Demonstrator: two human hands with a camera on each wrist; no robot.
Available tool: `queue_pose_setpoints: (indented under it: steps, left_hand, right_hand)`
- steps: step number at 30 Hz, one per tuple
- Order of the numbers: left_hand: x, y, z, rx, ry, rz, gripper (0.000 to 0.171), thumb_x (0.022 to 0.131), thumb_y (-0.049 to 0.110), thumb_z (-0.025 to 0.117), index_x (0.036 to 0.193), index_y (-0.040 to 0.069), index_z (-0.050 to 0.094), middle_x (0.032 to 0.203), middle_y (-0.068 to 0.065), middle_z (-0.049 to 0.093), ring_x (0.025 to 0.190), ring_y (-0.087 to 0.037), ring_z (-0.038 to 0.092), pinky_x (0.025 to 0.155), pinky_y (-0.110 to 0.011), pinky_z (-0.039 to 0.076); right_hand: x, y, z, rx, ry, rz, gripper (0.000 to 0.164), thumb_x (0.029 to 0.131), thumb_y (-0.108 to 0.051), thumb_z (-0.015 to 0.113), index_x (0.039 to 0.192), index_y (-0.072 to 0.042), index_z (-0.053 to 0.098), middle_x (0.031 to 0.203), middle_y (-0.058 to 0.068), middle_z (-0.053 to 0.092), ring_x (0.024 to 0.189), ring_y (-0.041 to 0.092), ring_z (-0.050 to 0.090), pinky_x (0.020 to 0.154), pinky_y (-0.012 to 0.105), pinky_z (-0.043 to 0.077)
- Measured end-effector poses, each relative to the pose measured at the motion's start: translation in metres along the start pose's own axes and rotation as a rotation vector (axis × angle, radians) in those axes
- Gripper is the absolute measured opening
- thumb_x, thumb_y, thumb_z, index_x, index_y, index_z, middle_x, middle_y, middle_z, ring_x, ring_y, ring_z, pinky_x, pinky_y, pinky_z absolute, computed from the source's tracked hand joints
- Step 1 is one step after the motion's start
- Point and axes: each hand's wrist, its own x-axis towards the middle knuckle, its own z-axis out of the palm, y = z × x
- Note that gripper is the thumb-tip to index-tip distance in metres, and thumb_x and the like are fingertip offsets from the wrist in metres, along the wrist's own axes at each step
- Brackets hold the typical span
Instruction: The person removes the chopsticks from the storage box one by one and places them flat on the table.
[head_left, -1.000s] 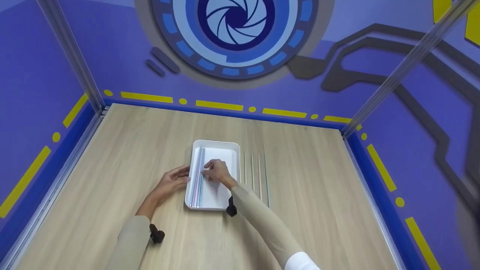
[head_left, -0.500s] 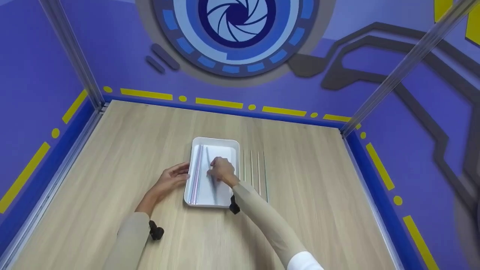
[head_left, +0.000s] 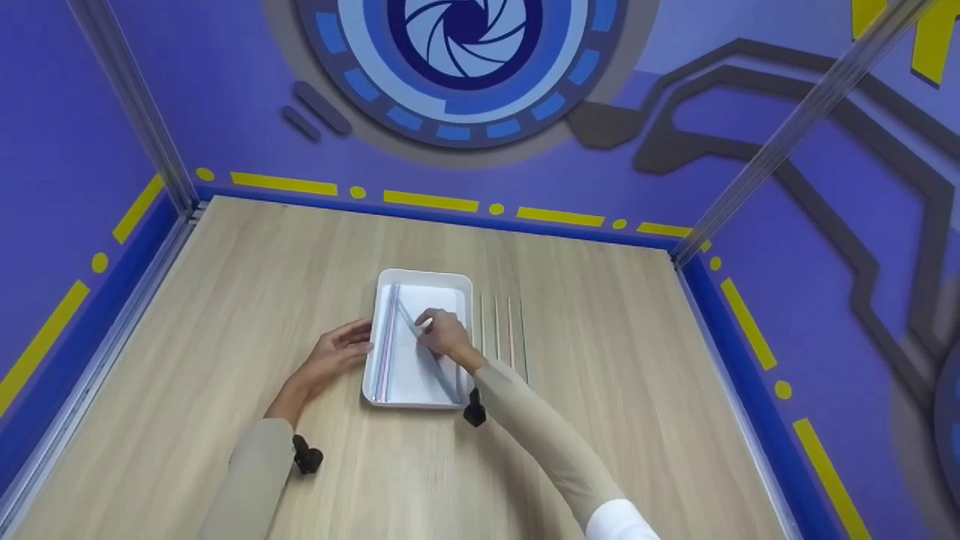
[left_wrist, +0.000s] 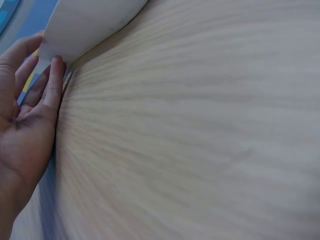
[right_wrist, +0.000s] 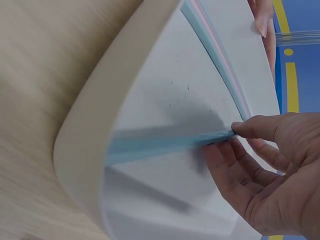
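A white rectangular tray (head_left: 420, 404) lies on the wooden table. Inside its left side, light-blue and pink straws (head_left: 387, 345) run lengthwise. My right hand (head_left: 445, 333) is over the tray, pinching a light-blue straw (right_wrist: 155, 146) between thumb and fingers. That straw slants across the tray, its near end toward the lower right corner. At the tray's outer left wall is my left hand (head_left: 337, 354), fingers extended, fingertips right at the wall (left_wrist: 80, 25) in the left wrist view.
Several thin sticks (head_left: 496, 322) lie parallel on the table just right of the tray, partly hidden by the right forearm. Blue panels (head_left: 300, 150) enclose the table at the back and both sides.
My right hand has drawn the light-blue straw away from the others at the tray's left side. The straw has turned from lengthwise to slanted. The left hand stays by the tray.
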Motion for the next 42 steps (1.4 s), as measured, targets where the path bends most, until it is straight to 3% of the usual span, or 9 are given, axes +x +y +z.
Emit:
queue_pose_setpoints:
  steps: [6, 14, 22, 31, 37, 42]
  left_hand:
    - [0.0, 0.0, 0.0, -0.008, 0.001, -0.006, 0.062, 0.099, 0.007, 0.066, 0.155, 0.002, 0.04, 0.155, -0.026, 0.045, 0.14, -0.032, 0.047, 0.102, -0.02, 0.054]
    - [-0.001, 0.002, 0.001, -0.033, -0.005, -0.01, 0.061, 0.1, 0.006, 0.064, 0.155, 0.002, 0.04, 0.155, -0.026, 0.044, 0.142, -0.032, 0.046, 0.104, -0.021, 0.054]
    - [-0.002, 0.002, 0.001, -0.04, -0.005, 0.0, 0.063, 0.099, 0.007, 0.066, 0.155, 0.002, 0.039, 0.154, -0.027, 0.045, 0.141, -0.033, 0.047, 0.105, -0.024, 0.054]
    - [-0.002, 0.001, 0.0, -0.06, -0.01, 0.0, 0.063, 0.099, 0.006, 0.066, 0.155, 0.0, 0.038, 0.154, -0.028, 0.044, 0.137, -0.028, 0.05, 0.104, -0.024, 0.055]
    - [-0.002, 0.002, 0.0, -0.049, -0.022, 0.012, 0.063, 0.099, 0.007, 0.066, 0.155, 0.0, 0.038, 0.154, -0.028, 0.044, 0.14, -0.034, 0.047, 0.104, -0.023, 0.055]
    - [-0.003, 0.003, 0.001, -0.051, -0.012, 0.008, 0.063, 0.099, 0.005, 0.064, 0.155, -0.002, 0.037, 0.154, -0.03, 0.043, 0.135, -0.026, 0.051, 0.103, -0.023, 0.055]
  right_hand:
    - [-0.002, 0.001, -0.005, 0.074, -0.014, 0.003, 0.033, 0.091, 0.001, 0.07, 0.125, 0.001, 0.068, 0.104, 0.016, 0.075, 0.072, 0.018, 0.071, 0.057, 0.025, 0.063]
    - [-0.005, 0.003, -0.013, 0.098, -0.019, -0.047, 0.032, 0.094, -0.002, 0.068, 0.126, 0.001, 0.067, 0.101, 0.017, 0.075, 0.069, 0.018, 0.07, 0.06, 0.027, 0.064]
    - [-0.01, 0.004, -0.024, 0.21, -0.057, -0.067, 0.035, 0.094, -0.002, 0.071, 0.128, 0.001, 0.067, 0.1, 0.02, 0.074, 0.088, 0.034, 0.076, 0.06, 0.03, 0.065]
    - [-0.012, 0.01, -0.037, 0.284, -0.036, -0.117, 0.037, 0.094, -0.001, 0.071, 0.129, 0.009, 0.064, 0.1, 0.026, 0.074, 0.091, 0.041, 0.076, 0.059, 0.031, 0.065]
    - [-0.014, 0.017, -0.046, 0.345, -0.018, -0.105, 0.038, 0.094, -0.001, 0.07, 0.129, 0.013, 0.061, 0.097, 0.025, 0.072, 0.09, 0.044, 0.075, 0.06, 0.031, 0.065]
    - [-0.017, 0.022, -0.055, 0.39, -0.024, -0.089, 0.04, 0.096, 0.0, 0.068, 0.131, 0.016, 0.058, 0.097, 0.024, 0.069, 0.098, 0.051, 0.072, 0.063, 0.032, 0.066]
